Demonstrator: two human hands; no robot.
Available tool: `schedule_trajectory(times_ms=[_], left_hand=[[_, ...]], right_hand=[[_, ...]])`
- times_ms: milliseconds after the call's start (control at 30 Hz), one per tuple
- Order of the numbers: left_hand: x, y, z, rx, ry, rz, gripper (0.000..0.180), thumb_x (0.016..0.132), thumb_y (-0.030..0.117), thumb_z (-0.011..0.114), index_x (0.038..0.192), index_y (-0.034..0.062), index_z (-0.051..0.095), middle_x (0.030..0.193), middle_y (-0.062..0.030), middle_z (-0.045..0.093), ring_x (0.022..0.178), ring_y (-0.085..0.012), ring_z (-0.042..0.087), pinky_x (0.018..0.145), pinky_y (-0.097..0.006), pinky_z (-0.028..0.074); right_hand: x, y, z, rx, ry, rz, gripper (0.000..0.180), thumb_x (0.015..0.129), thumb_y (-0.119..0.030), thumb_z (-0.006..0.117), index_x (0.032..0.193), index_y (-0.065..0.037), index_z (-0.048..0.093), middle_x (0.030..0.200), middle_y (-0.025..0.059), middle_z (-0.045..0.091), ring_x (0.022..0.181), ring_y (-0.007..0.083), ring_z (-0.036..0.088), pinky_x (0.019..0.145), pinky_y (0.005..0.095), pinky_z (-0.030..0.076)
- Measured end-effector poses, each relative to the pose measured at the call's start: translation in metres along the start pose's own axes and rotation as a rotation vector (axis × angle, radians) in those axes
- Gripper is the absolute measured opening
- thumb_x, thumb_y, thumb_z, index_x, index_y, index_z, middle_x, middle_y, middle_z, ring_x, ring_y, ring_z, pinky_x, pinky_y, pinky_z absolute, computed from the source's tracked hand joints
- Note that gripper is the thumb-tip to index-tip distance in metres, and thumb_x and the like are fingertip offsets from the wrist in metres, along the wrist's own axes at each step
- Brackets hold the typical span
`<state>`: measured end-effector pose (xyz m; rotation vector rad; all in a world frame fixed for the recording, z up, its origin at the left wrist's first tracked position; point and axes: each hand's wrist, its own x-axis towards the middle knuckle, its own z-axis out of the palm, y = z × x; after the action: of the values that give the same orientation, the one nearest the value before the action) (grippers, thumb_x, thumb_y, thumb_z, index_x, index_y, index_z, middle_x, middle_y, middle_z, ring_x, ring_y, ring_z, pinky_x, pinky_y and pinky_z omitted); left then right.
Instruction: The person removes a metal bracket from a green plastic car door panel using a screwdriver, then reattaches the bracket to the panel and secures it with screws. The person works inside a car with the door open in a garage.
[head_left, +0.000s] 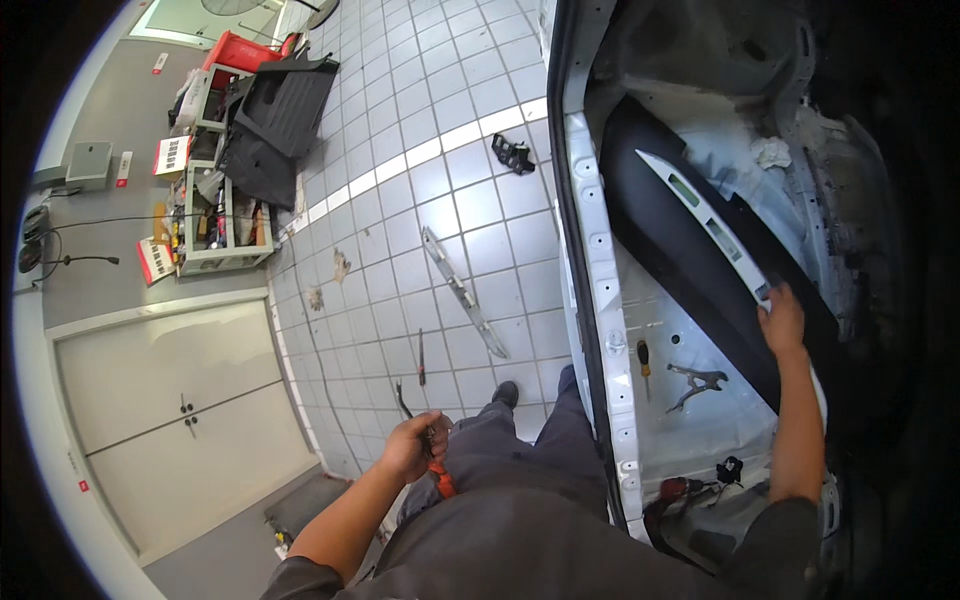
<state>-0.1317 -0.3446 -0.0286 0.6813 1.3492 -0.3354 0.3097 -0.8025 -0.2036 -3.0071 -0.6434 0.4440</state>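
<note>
My left hand (415,447) is closed round a pry bar with an orange handle (442,482); its dark, bent end sticks up past my fingers. My right hand (783,322) reaches into the open car body and grips a long white trim strip (702,215) near its middle, fingers curled over the edge. Several cutouts run along the strip, some greenish inside. It lies slantwise over a black panel (640,190), and my forearm hides part of its near end. Beside the panel, a screwdriver (644,366) and a plier-like metal tool (698,384) rest on the pale car floor.
The car's sill (605,290) runs along my right side. A red-and-black power tool (678,490) lies inside. On the tiles are a silver strip (463,292), a thin tool (421,360) and a black part (513,154). A cart (230,262) and black panels (275,120) stand left.
</note>
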Motion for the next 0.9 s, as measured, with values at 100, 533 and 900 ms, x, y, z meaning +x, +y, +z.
schedule_trajectory(times_ms=[100,533,900], left_hand=[[0.022,0.013,-0.013,0.042,-0.127,-0.037,0.026,0.095,0.035,0.056,0.084,0.0111,0.056,0.067,0.0021,0.041,0.061,-0.0145,0.040,0.057,-0.030,0.033],[0.119,0.054,0.051,0.381,-0.991,-0.477,0.038,0.095,0.041,0.062,0.108,0.0053,0.065,0.094,-0.0078,0.068,0.077,-0.0163,0.063,0.070,-0.029,0.051],[-0.005,0.053,0.013,0.871,-1.407,-0.361,0.030,0.087,0.030,0.074,0.104,0.0085,0.062,0.080,0.0031,0.053,0.065,-0.0070,0.044,0.054,-0.022,0.034]], right_hand=[[-0.062,-0.066,-0.051,0.039,-0.016,0.031,0.029,0.082,-0.011,0.074,0.109,-0.004,0.063,0.115,0.0211,0.058,0.106,0.0381,0.061,0.089,0.0472,0.051],[-0.270,-0.496,-0.159,0.347,0.473,-0.374,0.015,0.070,-0.006,0.073,0.084,-0.006,0.069,0.076,0.0066,0.053,0.071,0.0276,0.058,0.072,0.0401,0.051],[-0.344,-0.597,-0.148,0.528,0.289,-0.409,0.014,0.074,-0.013,0.068,0.087,-0.007,0.067,0.078,0.0067,0.054,0.073,0.0257,0.060,0.067,0.0379,0.049]])
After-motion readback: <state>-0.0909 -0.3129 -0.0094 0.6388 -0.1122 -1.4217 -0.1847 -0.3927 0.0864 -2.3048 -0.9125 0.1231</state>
